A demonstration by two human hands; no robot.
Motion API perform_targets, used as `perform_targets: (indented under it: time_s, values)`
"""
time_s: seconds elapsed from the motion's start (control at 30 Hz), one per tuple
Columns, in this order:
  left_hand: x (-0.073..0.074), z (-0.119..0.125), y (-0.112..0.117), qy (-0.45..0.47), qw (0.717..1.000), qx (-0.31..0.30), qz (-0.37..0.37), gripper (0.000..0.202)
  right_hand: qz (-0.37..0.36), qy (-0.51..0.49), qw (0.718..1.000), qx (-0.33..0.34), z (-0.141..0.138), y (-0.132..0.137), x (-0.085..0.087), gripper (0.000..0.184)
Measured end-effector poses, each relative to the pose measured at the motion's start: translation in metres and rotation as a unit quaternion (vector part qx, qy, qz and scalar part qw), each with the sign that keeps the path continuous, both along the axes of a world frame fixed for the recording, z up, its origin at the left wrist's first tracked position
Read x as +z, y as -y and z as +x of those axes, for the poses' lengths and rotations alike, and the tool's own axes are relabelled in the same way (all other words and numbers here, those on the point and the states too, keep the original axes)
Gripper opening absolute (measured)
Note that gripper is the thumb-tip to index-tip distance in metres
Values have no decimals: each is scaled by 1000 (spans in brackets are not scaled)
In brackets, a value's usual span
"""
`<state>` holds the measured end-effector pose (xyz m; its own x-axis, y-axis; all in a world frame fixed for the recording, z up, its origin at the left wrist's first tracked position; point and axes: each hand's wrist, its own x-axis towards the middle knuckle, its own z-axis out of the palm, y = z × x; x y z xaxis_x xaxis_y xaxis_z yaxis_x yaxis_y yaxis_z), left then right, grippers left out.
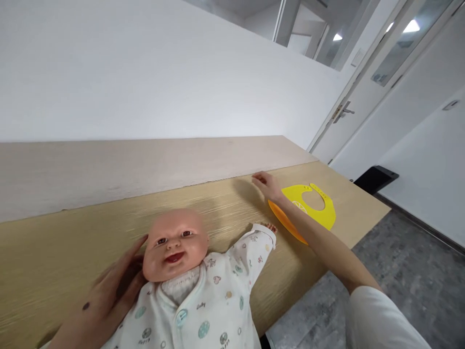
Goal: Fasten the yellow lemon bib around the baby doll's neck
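On the wooden table (72, 242), near its front edge, the baby doll (203, 300) lies on its back with its head toward the wall. It wears a white printed bodysuit, and one sleeve is stretched out to the side.

Left hand (112, 291): fingers spread and laid flat against the side of the doll's head and shoulder, cupping it without a closed grasp.

Right hand (267, 186): arm extended across the table, fingers loosely straightened and close together, palm down, holding nothing. It sits at the far edge of the yellow bib (319, 208), touching it or just short of it — contact cannot be confirmed. The forearm crosses above the bib's orange pocket (286, 223).

Status, judged from position:
- Doll laid out and steadied — done.
- Bib flat on the table, apart from the doll, its neck band apparently unfastened; not lifted, not gripped.
- Nothing is fastened round the doll's neck.
- Taking hold of the bib is not yet done, nor is any handling of it at the doll.

Behind the table runs a pale ledge board (109, 169) under a white wall. To the right are a door with a lever handle (343, 112), a black object (376, 178) past the table's far corner, and grey floor (399, 271).
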<state>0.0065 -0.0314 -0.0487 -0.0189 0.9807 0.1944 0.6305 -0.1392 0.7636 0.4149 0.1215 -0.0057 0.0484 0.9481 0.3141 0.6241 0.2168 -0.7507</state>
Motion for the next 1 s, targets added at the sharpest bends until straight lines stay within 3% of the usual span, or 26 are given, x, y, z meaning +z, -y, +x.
perform_targets:
  time_s: [0.1,0.2,0.33,0.43,0.6,0.77,1.0]
  values:
    - [5,-7,-2,68,995,-49,-59,58,-57,-66,986,145,-59,16,-1,41]
    - [13,-10,-6,149,983,-64,-91,59,-127,-112,949,266,-109,36,1,53]
    - [21,-6,-18,195,978,-58,-56,56,-130,-127,920,348,-145,55,4,62]
    - [21,-2,-32,188,978,-86,-23,60,-110,-128,919,356,-154,61,7,62]
    - [26,7,-49,170,974,-142,-40,61,-131,-146,903,382,-154,62,9,62]
    - [31,4,-46,131,987,-93,-10,58,-106,-110,912,382,-152,58,4,55]
    - [18,-5,-42,112,991,-74,21,54,-86,-66,920,377,-147,58,1,43]
